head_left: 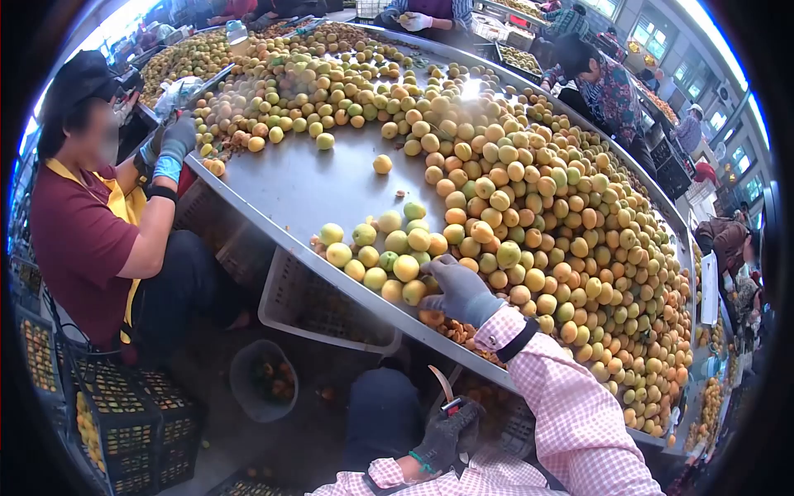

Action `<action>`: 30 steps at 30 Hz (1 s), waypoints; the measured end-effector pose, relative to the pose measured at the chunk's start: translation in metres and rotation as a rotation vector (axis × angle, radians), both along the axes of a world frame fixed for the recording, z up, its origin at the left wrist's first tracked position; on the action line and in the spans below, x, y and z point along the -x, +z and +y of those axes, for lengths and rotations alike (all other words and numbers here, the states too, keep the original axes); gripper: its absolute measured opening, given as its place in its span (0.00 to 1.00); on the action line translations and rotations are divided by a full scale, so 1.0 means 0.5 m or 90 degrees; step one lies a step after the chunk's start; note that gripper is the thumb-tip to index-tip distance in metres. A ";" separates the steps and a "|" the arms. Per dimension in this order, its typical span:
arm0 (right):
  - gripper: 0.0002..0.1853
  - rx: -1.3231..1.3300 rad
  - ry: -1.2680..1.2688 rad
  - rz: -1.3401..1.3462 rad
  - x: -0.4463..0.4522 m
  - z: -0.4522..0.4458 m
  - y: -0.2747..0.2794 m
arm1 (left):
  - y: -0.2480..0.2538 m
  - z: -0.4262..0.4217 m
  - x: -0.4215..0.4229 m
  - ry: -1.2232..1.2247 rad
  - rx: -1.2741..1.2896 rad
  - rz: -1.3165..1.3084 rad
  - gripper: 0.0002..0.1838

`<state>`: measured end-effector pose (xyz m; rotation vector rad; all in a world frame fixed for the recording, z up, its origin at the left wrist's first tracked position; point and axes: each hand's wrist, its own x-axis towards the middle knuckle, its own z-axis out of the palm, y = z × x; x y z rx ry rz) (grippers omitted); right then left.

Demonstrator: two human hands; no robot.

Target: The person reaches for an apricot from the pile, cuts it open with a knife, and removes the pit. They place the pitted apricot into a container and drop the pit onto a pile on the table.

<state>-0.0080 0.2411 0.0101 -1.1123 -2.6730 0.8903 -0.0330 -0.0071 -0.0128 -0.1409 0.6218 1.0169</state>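
My right hand (465, 291), in a grey glove, reaches over the near edge of the metal table (306, 186). Its fingers are apart beside a small group of yellow-green fruits (405, 268), touching the nearest ones; no fruit is clearly gripped. Lower down, off the table, my left hand (451, 434) in a dark glove is closed round the handle of a knife (443, 383) with a curved blade pointing up. Orange scraps (463, 333) lie along the table edge by my right wrist. A large heap of round fruits (529, 207) covers the right and far parts.
A co-worker in a maroon shirt (91, 227) sits at the left, gloved hands at the table. Below the edge are a white crate (277, 318), a white bucket (240, 384) and black crates (132, 430). More people stand or sit across the table and at the right.
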 end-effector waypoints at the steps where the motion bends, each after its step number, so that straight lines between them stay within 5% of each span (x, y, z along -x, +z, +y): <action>1: 0.28 0.023 0.000 0.022 0.002 0.000 0.003 | 0.001 -0.001 0.000 -0.001 0.003 -0.002 0.08; 5: 0.27 0.196 -0.103 0.127 -0.013 0.054 0.007 | 0.003 0.003 0.005 0.003 -0.009 0.011 0.08; 7: 0.32 0.089 -0.077 0.130 -0.023 0.061 0.005 | 0.003 -0.001 0.005 0.004 0.005 0.028 0.08; 10: 0.45 -0.139 -0.083 -0.103 -0.008 0.076 -0.013 | 0.005 0.001 0.007 0.004 -0.008 0.009 0.07; 13: 0.43 -0.104 -0.081 -0.275 0.033 0.079 0.004 | 0.001 -0.001 0.008 -0.011 -0.008 0.042 0.07; 18: 0.38 -0.112 -0.048 -0.274 0.045 0.083 0.025 | -0.013 -0.004 0.006 -0.001 -0.008 -0.019 0.08; 21: 0.30 0.034 -0.055 -0.054 0.021 0.097 0.004 | -0.012 -0.003 0.005 -0.011 0.025 -0.022 0.08; 23: 0.19 0.349 -0.203 0.121 0.000 0.104 0.012 | -0.010 -0.006 0.009 -0.019 0.005 -0.034 0.08; 27: 0.17 -0.037 -0.201 0.174 0.006 0.136 -0.024 | -0.002 -0.002 0.015 -0.040 0.003 -0.020 0.08; 30: 0.19 -0.085 -0.158 0.159 0.030 0.156 -0.012 | -0.010 -0.003 0.014 -0.024 0.002 -0.035 0.09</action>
